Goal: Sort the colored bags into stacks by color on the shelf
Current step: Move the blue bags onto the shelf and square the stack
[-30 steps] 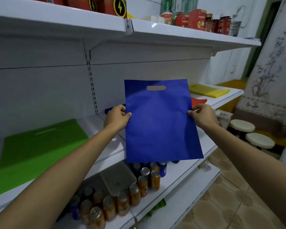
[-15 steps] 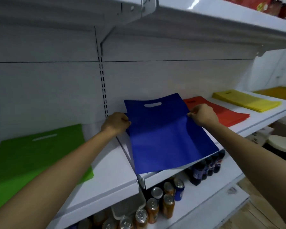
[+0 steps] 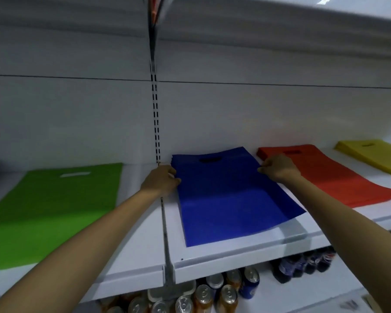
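Centre of frame: left hand (image 3: 161, 181) and right hand (image 3: 278, 169) are pinching opposite side edges of the blue bag (image 3: 230, 199), which is lying on the shelf (image 3: 235, 256).

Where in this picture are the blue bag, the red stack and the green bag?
blue bag (image 3: 230, 199): head view, middle of its upper face.
red stack (image 3: 348, 175): head view, middle of the top bag.
green bag (image 3: 54, 206): head view, middle of its face.
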Available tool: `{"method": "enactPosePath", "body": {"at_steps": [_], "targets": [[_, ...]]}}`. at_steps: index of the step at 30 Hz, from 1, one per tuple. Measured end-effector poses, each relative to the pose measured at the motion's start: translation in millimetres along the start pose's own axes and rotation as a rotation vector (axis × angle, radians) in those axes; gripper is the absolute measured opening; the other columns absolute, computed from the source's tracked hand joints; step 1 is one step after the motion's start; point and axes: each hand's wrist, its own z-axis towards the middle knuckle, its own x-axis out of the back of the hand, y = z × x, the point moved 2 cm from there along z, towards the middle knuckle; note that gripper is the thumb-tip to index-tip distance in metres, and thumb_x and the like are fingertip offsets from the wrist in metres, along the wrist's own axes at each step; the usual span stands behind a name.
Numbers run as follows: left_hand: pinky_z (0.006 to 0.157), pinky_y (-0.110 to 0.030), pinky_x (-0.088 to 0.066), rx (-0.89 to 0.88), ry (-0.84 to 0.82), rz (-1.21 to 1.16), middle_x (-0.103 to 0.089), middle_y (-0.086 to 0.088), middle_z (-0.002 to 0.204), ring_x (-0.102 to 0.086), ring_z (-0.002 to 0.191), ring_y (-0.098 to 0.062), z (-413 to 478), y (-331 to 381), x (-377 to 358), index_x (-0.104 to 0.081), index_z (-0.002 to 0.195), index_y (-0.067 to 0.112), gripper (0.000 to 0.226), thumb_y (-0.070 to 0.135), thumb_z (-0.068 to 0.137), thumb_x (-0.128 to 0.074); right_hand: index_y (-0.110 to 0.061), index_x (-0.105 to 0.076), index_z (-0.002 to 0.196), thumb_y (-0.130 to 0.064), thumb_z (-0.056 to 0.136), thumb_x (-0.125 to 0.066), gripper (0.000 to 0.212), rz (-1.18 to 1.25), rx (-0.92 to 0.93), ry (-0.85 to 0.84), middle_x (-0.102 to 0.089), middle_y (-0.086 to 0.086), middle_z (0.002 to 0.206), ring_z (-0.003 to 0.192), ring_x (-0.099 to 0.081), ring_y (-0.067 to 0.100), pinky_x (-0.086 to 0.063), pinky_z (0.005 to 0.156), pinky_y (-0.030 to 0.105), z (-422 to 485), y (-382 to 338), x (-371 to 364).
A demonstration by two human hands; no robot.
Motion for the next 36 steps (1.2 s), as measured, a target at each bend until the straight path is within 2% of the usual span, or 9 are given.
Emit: {"method": "enactPosePath", "body": {"at_steps": [10,12,15,19,24,27,30,32,36], "targets": [[0.082,-0.024,-0.038,0.182,0.262,-0.007,-0.059,-0.006,0.125,-0.056,0.112,-0.024,-10,5,-23,-0.053,0.129,0.013,0.047,0.040,0.092,-0.060,0.005,-0.068,0.107,-0.024,0.089,-0.067,0.034,0.205,0.015,-0.098,-0.066,0.021,0.111,0.095,-0.063,0.031,-0.052,0.086,0.041,14,26,-22],[0.084,-0.024,-0.038,0.161,0.304,0.002,-0.062,-0.005,0.123,-0.057,0.112,-0.023,-14,3,-27,-0.056,0.128,0.015,0.043,0.039,0.092,-0.059,0.001,-0.070,0.104,-0.025,0.090,-0.066,0.030,0.209,0.027,-0.087,-0.067,0.016,0.111,0.087,-0.060,0.025,-0.051,0.084,0.037,17,30,-24],[0.085,-0.023,-0.040,0.159,0.310,0.001,-0.064,-0.003,0.122,-0.058,0.111,-0.021,-15,1,-31,-0.059,0.127,0.018,0.041,0.038,0.092,-0.060,-0.005,-0.072,0.099,-0.027,0.090,-0.065,0.024,0.223,0.056,-0.091,-0.067,0.012,0.108,0.082,-0.054,0.018,-0.049,0.082,0.036,22,33,-25],[0.083,-0.026,-0.042,0.180,0.325,0.048,-0.064,0.000,0.116,-0.058,0.108,-0.020,-13,5,-33,-0.059,0.125,0.020,0.037,0.039,0.092,-0.058,-0.005,-0.072,0.100,-0.029,0.091,-0.064,0.027,0.225,0.074,-0.089,-0.066,0.012,0.111,0.091,-0.059,0.025,-0.050,0.086,0.040,24,35,-27],[0.079,-0.027,-0.043,0.184,0.361,0.085,-0.057,0.007,0.098,-0.059,0.100,-0.018,-13,4,-35,-0.059,0.123,0.022,0.034,0.039,0.093,-0.057,-0.014,-0.069,0.096,-0.034,0.092,-0.062,0.021,0.221,0.108,-0.096,-0.064,0.007,0.111,0.087,-0.053,0.019,-0.049,0.085,0.040,29,39,-33],[0.079,-0.026,-0.043,0.182,0.376,0.086,-0.062,0.004,0.104,-0.059,0.101,-0.019,-12,5,-35,-0.059,0.122,0.022,0.033,0.039,0.093,-0.056,-0.010,-0.068,0.093,-0.037,0.090,-0.064,0.027,0.307,0.083,-0.140,-0.066,0.008,0.106,0.082,-0.057,0.018,-0.052,0.084,0.041,32,43,-35],[0.080,-0.026,-0.042,0.175,0.387,0.085,-0.064,-0.001,0.114,-0.059,0.104,-0.021,-14,5,-35,-0.059,0.123,0.021,0.035,0.040,0.094,-0.054,0.006,-0.064,0.110,-0.035,0.089,-0.066,0.046,0.504,0.049,-0.248,-0.065,0.018,0.100,0.074,-0.057,0.017,-0.050,0.068,0.031,25,42,-26],[0.081,-0.027,-0.041,0.171,0.380,0.089,-0.063,-0.002,0.118,-0.058,0.107,-0.022,-15,4,-36,-0.057,0.126,0.019,0.039,0.042,0.095,-0.052,0.005,-0.057,0.122,-0.034,0.088,-0.067,0.052,0.541,0.063,-0.295,-0.063,0.011,0.095,0.075,-0.057,0.016,-0.048,0.064,0.025,20,45,-20],[0.084,-0.027,-0.037,0.190,0.324,0.018,-0.058,-0.010,0.127,-0.055,0.114,-0.028,-13,7,-31,-0.049,0.133,0.012,0.048,0.042,0.095,-0.054,-0.010,-0.048,0.134,-0.043,0.083,-0.071,0.065,0.319,0.142,-0.248,-0.061,0.012,0.113,0.098,-0.061,0.024,-0.050,0.079,0.031,14,52,-17]]}}
